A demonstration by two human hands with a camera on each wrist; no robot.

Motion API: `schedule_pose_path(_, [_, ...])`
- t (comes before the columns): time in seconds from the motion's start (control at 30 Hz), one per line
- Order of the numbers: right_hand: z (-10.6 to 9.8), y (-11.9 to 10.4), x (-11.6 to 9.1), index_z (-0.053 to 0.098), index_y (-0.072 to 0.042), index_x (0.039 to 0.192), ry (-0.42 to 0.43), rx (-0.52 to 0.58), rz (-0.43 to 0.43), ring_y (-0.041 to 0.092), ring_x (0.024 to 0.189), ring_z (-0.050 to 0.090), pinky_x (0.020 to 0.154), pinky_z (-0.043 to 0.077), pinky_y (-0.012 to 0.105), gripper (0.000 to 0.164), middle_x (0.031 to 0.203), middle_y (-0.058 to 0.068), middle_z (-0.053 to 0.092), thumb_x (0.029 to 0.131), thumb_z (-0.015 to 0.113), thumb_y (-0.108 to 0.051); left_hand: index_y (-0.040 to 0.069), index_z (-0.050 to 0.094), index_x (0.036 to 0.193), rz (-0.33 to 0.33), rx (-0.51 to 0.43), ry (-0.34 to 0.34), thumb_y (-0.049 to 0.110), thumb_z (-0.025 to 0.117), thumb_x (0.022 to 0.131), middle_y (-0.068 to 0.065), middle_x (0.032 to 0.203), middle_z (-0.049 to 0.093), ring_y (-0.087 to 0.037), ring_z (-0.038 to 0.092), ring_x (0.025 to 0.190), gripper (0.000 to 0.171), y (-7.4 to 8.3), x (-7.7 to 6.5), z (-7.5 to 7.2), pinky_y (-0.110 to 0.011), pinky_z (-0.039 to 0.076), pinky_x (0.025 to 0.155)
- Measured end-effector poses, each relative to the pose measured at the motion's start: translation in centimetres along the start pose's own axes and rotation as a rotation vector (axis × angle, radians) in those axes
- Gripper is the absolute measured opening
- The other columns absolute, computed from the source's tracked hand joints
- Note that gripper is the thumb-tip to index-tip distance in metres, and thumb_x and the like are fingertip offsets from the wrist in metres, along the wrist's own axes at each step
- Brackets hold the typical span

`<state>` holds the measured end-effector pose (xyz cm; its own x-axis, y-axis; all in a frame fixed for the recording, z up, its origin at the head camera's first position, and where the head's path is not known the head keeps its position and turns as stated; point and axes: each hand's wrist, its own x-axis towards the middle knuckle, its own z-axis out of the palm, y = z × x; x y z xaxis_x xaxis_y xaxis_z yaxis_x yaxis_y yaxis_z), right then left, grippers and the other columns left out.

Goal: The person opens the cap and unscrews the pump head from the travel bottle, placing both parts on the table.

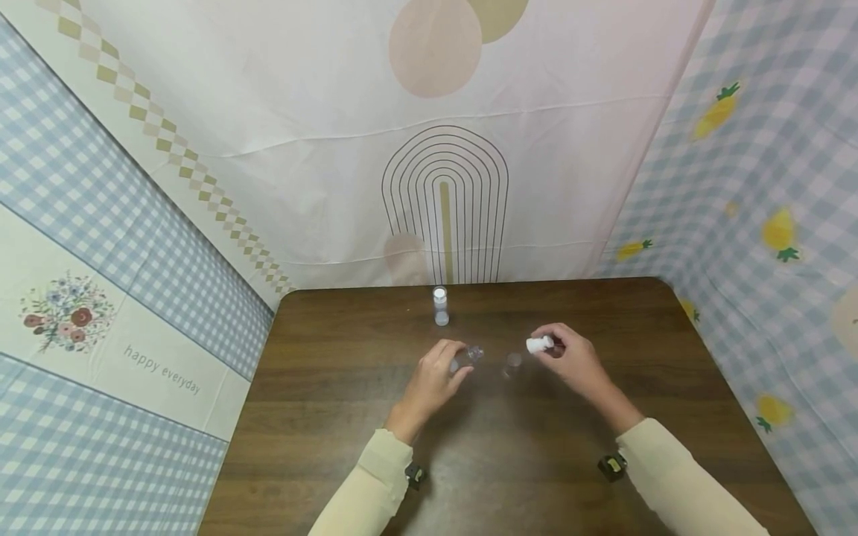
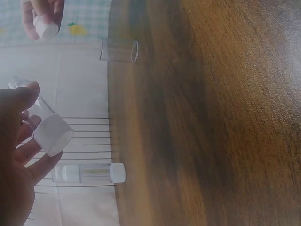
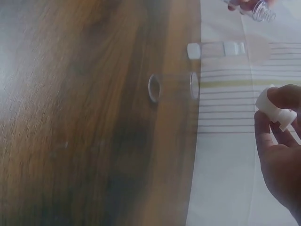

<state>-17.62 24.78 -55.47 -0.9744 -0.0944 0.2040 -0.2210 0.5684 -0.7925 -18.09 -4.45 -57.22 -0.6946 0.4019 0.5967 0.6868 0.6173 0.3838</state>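
From my station I'm starting at the left, where the wearer's left grip (image 1: 434,376) is closing thumb and fingers around a clear bottle with a white base (image 2: 52,129). Its long axis is lying tilted, the bare threaded neck aiming right and slightly up, the base sitting lower on the palm side. Just behind that, a second bottle with a white end (image 1: 440,306) is standing upright near the back edge of the bench (image 1: 322,417), touching neither hand. Moving right, I'm seeing a clear hollow cylinder (image 1: 513,362) standing upright between the two hands, held by neither. Past it, the right grip (image 1: 575,361) is pinching a white cap (image 1: 538,345), perhaps a pump head, its wider end facing left and a little down, its narrower part pointing back toward the palm. The relation I'm weighing is neck against cap: they are roughly facing each other across a short gap, with the cylinder standing nearer the person than that line. I'm judging that the coming move is turning on those two axes, and neither part is touching the other.
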Motion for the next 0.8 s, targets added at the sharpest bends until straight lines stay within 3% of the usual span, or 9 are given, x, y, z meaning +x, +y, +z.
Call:
schedule_pose_path(0.27, [-0.7, 1.5, -0.2, 0.07, -0.007, 0.108, 0.008, -0.121, -0.002, 0.02, 0.091, 0.062, 0.072, 0.052, 0.018, 0.025, 0.108, 0.012, 0.069, 0.086, 0.081, -0.004, 0.003, 0.068, 0.11, -0.008, 0.006, -0.01, 0.014, 0.088, 0.082, -0.007, 0.105, 0.07, -0.02, 0.071, 0.093, 0.037, 0.1, 0.0, -0.1, -0.031, 0.06, 0.087])
schedule_pose_path(0.53, [-1.5, 3.1, -0.3, 0.068, -0.008, 0.111, -0.035, -0.217, 0.029, 0.02, 0.084, 0.059, 0.068, 0.048, 0.027, 0.026, 0.101, 0.012, 0.07, 0.088, 0.081, -0.01, 0.004, 0.068, 0.11, -0.012, 0.003, -0.023, 0.015, 0.088, 0.082, -0.007, 0.105, 0.07, -0.02, 0.071, 0.093, 0.036, 0.0, 0.0, 0.0, -0.03, 0.06, 0.087])
schedule_pose_path(0.8, [-2.0, 4.4, -0.7, 0.064, -0.003, 0.106, -0.026, -0.287, 0.125, 0.022, 0.086, 0.067, 0.075, 0.054, 0.037, 0.035, 0.093, 0.01, 0.072, 0.082, 0.085, -0.018, 0.003, 0.068, 0.111, -0.018, -0.003, -0.035, 0.014, 0.087, 0.083, -0.007, 0.105, 0.071, -0.02, 0.071, 0.095, 0.036, -0.1, -0.1, 0.0, -0.03, 0.06, 0.087])
